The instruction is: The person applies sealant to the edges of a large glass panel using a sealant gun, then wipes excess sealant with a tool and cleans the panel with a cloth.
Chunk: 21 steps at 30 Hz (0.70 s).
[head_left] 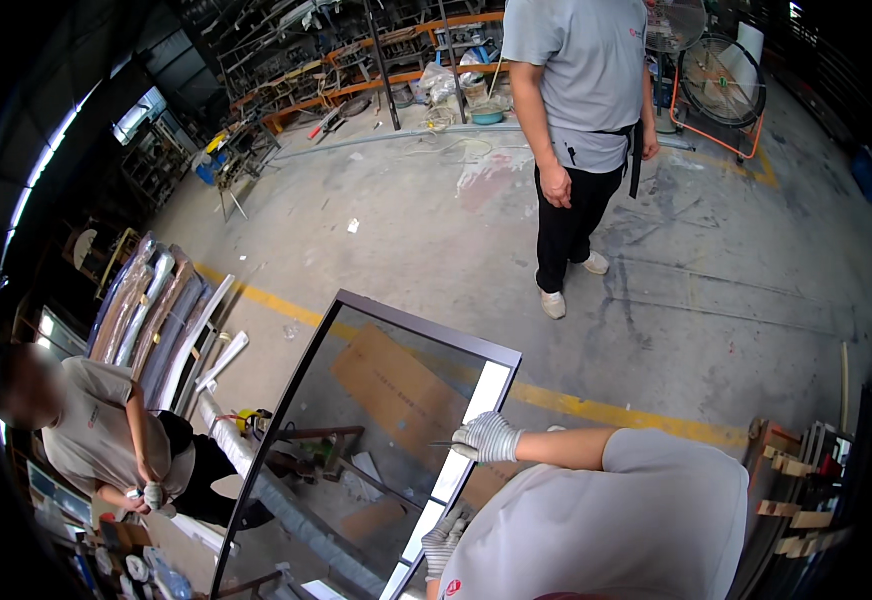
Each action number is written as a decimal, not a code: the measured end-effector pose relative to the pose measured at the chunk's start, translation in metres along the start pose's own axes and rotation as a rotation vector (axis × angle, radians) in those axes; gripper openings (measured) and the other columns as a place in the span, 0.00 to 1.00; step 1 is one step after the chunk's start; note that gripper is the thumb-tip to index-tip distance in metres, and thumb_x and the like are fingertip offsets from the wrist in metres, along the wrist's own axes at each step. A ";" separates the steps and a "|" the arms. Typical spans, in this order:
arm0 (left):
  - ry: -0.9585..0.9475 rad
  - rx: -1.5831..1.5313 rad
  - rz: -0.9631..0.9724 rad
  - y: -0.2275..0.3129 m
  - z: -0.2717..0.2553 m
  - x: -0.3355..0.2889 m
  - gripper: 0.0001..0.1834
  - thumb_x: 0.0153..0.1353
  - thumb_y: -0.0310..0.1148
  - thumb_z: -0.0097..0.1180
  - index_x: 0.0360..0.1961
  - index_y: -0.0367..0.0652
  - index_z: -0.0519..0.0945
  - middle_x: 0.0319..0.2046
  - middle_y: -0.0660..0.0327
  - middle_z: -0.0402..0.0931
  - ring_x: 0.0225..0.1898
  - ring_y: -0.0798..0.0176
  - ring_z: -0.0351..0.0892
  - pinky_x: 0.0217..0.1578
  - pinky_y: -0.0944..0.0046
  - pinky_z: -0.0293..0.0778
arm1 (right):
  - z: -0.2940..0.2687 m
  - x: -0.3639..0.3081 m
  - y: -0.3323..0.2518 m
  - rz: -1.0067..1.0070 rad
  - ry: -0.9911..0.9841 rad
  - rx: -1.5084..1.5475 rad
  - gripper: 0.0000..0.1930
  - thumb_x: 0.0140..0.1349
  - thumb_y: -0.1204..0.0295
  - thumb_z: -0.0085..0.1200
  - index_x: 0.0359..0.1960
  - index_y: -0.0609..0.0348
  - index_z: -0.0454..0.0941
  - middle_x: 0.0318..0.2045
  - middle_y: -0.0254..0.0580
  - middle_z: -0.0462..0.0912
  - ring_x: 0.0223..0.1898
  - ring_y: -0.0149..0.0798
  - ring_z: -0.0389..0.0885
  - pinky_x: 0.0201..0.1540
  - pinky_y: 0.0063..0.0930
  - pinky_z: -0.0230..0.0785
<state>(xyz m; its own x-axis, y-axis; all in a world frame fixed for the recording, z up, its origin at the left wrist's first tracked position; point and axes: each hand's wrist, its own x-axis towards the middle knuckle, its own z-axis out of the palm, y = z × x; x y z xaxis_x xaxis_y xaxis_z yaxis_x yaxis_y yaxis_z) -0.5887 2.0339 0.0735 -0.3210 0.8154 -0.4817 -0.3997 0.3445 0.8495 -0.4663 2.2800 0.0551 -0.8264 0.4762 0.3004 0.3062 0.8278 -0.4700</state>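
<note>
The framed glass panel (411,325) lies in front of the person, with its long side slanting, and serves here as the landmark. Along its right side runs a white strip (486,392). The right hand (491,438), in a striped glove, is at this strip; its grip is pinching a thin dark tool (440,443), whose pointed end reaches over the glass. The left hand (443,540), gloved also, is at the same side of the panel, nearer to the body; its fingers are partly hidden, so one cannot tell whether its grip is spread or pressed together. Through the glass, brown cardboard (386,385) is visible. Left of the panel, a co-worker (106,415) brings both hands together; beyond its far edge, another person (586,110) stands.
</note>
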 end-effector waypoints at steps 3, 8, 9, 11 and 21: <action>0.090 0.172 0.041 0.000 0.000 -0.006 0.15 0.58 0.19 0.52 0.48 0.34 0.77 0.30 0.61 0.76 0.27 0.71 0.73 0.28 0.71 0.71 | -0.002 0.000 -0.001 0.025 -0.020 -0.006 0.13 0.57 0.57 0.48 0.23 0.51 0.74 0.17 0.41 0.76 0.21 0.46 0.77 0.26 0.43 0.68; 0.198 0.197 0.102 -0.002 0.001 -0.017 0.14 0.59 0.22 0.54 0.47 0.32 0.77 0.31 0.60 0.78 0.29 0.70 0.75 0.30 0.70 0.74 | -0.001 -0.001 -0.001 0.032 -0.005 -0.005 0.14 0.58 0.56 0.48 0.24 0.51 0.74 0.16 0.42 0.75 0.20 0.47 0.76 0.26 0.42 0.68; 0.204 0.223 0.121 -0.002 -0.001 -0.018 0.13 0.59 0.23 0.54 0.46 0.32 0.78 0.30 0.60 0.78 0.28 0.70 0.75 0.30 0.70 0.74 | -0.003 0.000 -0.003 0.042 -0.022 0.001 0.14 0.58 0.56 0.47 0.24 0.51 0.74 0.16 0.42 0.75 0.20 0.46 0.76 0.26 0.42 0.68; 0.213 0.246 0.140 -0.003 0.001 -0.019 0.13 0.59 0.24 0.54 0.45 0.32 0.78 0.29 0.60 0.78 0.28 0.70 0.75 0.30 0.71 0.74 | -0.002 -0.002 0.000 0.031 -0.039 -0.019 0.14 0.59 0.56 0.46 0.24 0.51 0.74 0.17 0.42 0.76 0.20 0.46 0.76 0.26 0.42 0.68; 0.205 0.441 0.338 0.014 0.033 -0.028 0.12 0.59 0.21 0.52 0.44 0.37 0.79 0.23 0.63 0.75 0.22 0.71 0.70 0.25 0.71 0.68 | -0.004 0.000 -0.003 0.055 -0.105 -0.007 0.16 0.61 0.55 0.44 0.28 0.52 0.76 0.21 0.42 0.79 0.23 0.45 0.79 0.30 0.41 0.70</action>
<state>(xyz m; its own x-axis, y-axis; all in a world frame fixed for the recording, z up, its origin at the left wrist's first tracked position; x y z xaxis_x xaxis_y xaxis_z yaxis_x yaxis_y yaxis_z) -0.5568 2.0312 0.1057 -0.5449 0.8224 -0.1635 0.1338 0.2778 0.9513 -0.4647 2.2790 0.0598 -0.8529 0.4878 0.1859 0.3556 0.8036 -0.4773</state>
